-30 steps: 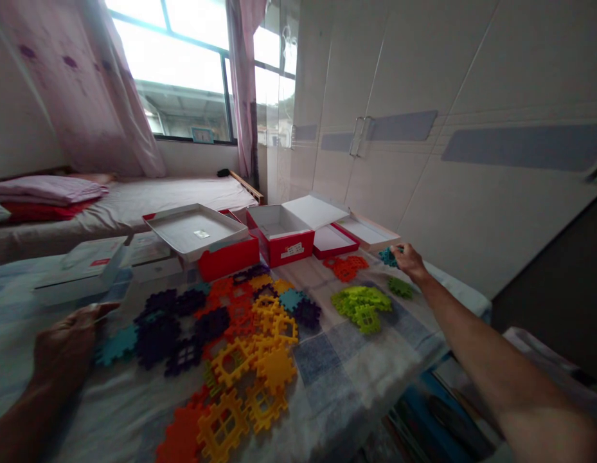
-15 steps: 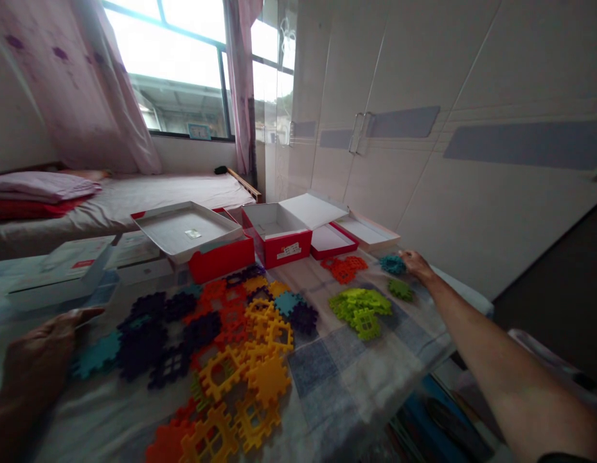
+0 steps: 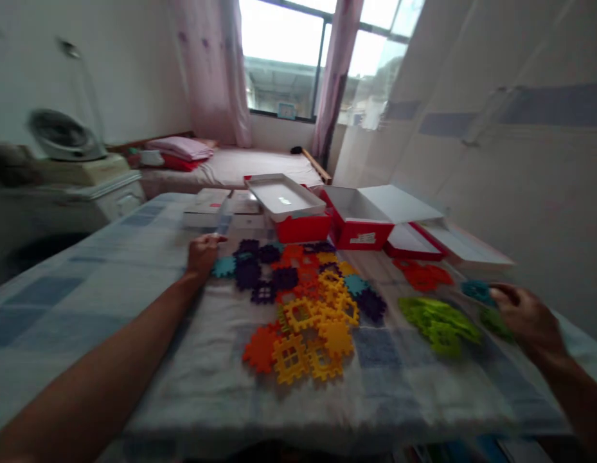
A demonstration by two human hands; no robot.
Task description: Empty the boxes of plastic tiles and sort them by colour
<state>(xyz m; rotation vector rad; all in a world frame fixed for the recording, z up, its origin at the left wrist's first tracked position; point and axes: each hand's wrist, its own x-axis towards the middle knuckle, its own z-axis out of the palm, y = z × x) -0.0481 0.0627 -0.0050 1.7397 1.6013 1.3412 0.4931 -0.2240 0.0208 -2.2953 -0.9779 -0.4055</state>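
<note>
A heap of flat waffle-style plastic tiles [image 3: 308, 302] in yellow, orange, purple and teal lies on a checked cloth. My left hand [image 3: 202, 254] rests at the heap's left edge, fingers curled beside a teal tile [image 3: 224, 267]. My right hand [image 3: 527, 318] is at the far right, curled loosely next to a teal tile [image 3: 477, 290] and a dark green one [image 3: 495, 323]. A pile of light green tiles [image 3: 437, 318] and some orange tiles [image 3: 423, 275] lie left of that hand. The picture is blurred by motion.
Open red boxes with white lids [image 3: 360, 222] stand behind the tiles, and a grey tray [image 3: 283, 198] rests on one. White flat boxes [image 3: 221, 209] lie at the left. A fan [image 3: 62, 135], a bed [image 3: 231, 167] and a wardrobe [image 3: 495, 148] surround the table [image 3: 86, 283].
The view has swung left, bringing a fan and a cabinet into sight. My right hand has let the teal tile down and drawn back toward me. My left hand stays at the heap's edge.
</note>
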